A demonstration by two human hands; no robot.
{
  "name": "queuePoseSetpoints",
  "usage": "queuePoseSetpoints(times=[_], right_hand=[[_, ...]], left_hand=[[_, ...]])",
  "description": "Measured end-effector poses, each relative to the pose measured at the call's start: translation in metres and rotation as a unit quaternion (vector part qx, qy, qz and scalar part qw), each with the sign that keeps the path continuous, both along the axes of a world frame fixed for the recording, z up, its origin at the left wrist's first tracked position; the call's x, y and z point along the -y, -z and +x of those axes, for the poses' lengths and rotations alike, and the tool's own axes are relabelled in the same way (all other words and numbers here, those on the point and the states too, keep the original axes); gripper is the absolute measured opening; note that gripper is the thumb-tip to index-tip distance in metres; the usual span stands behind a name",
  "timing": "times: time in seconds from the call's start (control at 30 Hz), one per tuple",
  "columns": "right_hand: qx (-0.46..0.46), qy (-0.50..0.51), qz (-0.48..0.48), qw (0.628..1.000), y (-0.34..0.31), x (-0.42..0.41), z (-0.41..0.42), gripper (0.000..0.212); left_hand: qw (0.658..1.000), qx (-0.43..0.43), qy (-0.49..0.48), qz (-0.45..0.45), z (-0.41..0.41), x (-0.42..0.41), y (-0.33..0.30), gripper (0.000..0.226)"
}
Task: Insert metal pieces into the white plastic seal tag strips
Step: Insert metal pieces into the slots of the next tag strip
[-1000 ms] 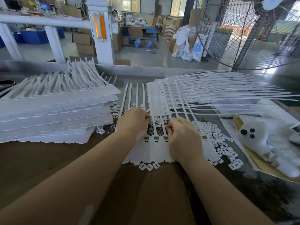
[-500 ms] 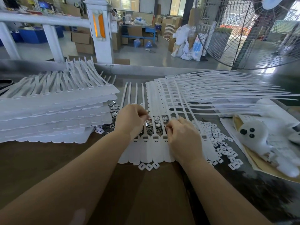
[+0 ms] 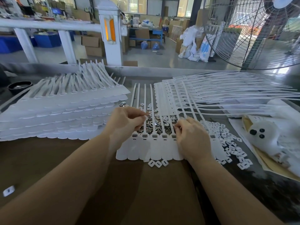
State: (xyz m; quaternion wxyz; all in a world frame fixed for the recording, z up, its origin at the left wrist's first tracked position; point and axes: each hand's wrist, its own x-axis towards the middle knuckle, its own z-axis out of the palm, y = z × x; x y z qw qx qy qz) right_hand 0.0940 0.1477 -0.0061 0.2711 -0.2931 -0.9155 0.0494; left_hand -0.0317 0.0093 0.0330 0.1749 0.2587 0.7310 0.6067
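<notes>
Forearms reach in from the near edge over the brown table [image 3: 48, 159], and just ahead of three loose white clips [image 3: 158, 163] your right hand [image 3: 191, 138] lies curled, palm down, on the row of white seal tag strips [image 3: 154, 148], its fingertips pressed at the rightmost socket, though whether they pinch anything I cannot tell. Your left hand [image 3: 125, 120] hovers just above the strips' left end with thumb and forefinger nearly closed, possibly on a small piece too tiny to make out. Beyond both hands lies the pile of metal pieces [image 3: 154, 125] between the strips' tails, a tall stack of finished strips [image 3: 56, 111] to the left and a fan of loose strips [image 3: 227, 91] to the right.
</notes>
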Motion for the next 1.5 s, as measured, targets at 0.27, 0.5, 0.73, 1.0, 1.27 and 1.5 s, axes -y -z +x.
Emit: queuePoseSetpoints(times=[0.27, 0.5, 0.73, 1.0, 1.27, 1.5], right_hand=[[-0.01, 0.004, 0.008, 1.0, 0.0, 0.0, 0.0, 0.014], [-0.008, 0.003, 0.012, 1.0, 0.0, 0.001, 0.002, 0.014], [-0.009, 0.002, 0.014, 1.0, -0.001, 0.001, 0.001, 0.014], [-0.006, 0.0, 0.011, 1.0, 0.0, 0.0, 0.001, 0.015], [-0.006, -0.002, 0.01, 1.0, 0.0, 0.0, 0.001, 0.014], [-0.003, -0.004, 0.006, 1.0, -0.001, 0.0, 0.001, 0.016]], left_hand=[[0.947, -0.263, -0.093, -0.158, 0.002, 0.043, 0.009, 0.008], [0.92, -0.317, -0.091, -0.211, 0.007, 0.052, 0.02, 0.006], [0.938, -0.273, -0.053, -0.208, 0.003, 0.058, 0.019, 0.008], [0.971, -0.175, -0.07, -0.145, 0.001, 0.057, 0.019, 0.018], [0.984, -0.111, -0.089, -0.104, -0.004, 0.056, 0.017, 0.019], [0.967, -0.178, -0.056, -0.171, -0.008, 0.046, 0.01, 0.022]])
